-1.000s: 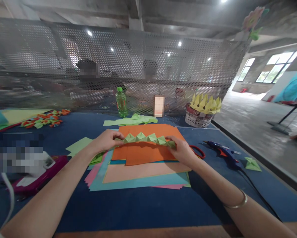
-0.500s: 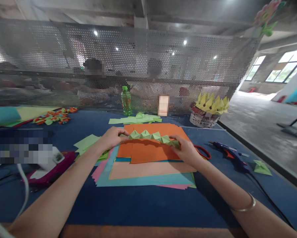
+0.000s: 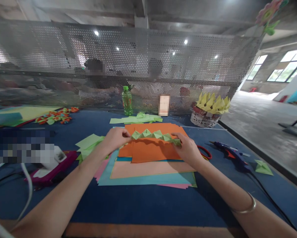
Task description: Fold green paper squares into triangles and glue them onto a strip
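Note:
Between my hands stretches a strip of folded light-green paper (image 3: 146, 133), with several pointed pyramid-like folds along it. My left hand (image 3: 117, 138) pinches its left end, and my right hand (image 3: 186, 146) grips the right end between thumb and fingers. The strip is held just above orange paper sheets (image 3: 150, 152), on which its shadow falls. Beneath the orange lie peach paper (image 3: 138, 169) and light-blue paper (image 3: 128, 180), with pink edges showing. Red-handled scissors (image 3: 206, 152) lie partly hidden behind my right hand.
A glue gun (image 3: 231, 154) with its cord and a folded green piece (image 3: 263, 167) lie right. Green paper (image 3: 91, 145) and a magenta power strip (image 3: 49, 172) are left. A green bottle (image 3: 127, 101), green strips (image 3: 138, 118) and a basket with yellow folded paper (image 3: 205, 115) stand behind.
The left end of the strip sits slightly further right, and my left fingers have curled closer around it. Both hands keep their hold; the whole view has shifted a little.

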### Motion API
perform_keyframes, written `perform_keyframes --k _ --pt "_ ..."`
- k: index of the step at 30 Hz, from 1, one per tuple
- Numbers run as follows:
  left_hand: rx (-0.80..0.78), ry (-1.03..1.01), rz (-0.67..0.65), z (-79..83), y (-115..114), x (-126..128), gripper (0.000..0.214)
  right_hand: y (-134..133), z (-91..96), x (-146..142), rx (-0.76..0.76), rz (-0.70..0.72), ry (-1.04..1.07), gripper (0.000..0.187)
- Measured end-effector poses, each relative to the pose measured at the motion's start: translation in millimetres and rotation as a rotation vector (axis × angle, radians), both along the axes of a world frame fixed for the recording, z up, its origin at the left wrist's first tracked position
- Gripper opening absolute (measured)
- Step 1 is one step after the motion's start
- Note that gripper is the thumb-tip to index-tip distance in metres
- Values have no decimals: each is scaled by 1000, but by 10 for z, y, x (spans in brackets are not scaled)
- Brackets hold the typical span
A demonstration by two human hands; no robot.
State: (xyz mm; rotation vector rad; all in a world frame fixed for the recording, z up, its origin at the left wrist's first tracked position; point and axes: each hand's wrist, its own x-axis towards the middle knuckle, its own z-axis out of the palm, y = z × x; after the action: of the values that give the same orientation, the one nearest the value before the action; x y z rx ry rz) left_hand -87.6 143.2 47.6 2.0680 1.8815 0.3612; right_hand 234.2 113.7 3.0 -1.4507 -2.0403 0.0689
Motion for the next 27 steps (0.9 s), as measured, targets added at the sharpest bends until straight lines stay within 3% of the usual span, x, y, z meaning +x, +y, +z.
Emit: perform_keyframes --k 7,16,27 --pt "-18 70 56 16 -53 102 28 -69 30 -108 46 -41 -57 44" --pt "-93 49 21 18 -78 117 29 -76 9 -167 22 -69 -43 46" --pt "-138 -206 -16 -34 88 -207 31 45 -83 -40 -124 16 152 44"
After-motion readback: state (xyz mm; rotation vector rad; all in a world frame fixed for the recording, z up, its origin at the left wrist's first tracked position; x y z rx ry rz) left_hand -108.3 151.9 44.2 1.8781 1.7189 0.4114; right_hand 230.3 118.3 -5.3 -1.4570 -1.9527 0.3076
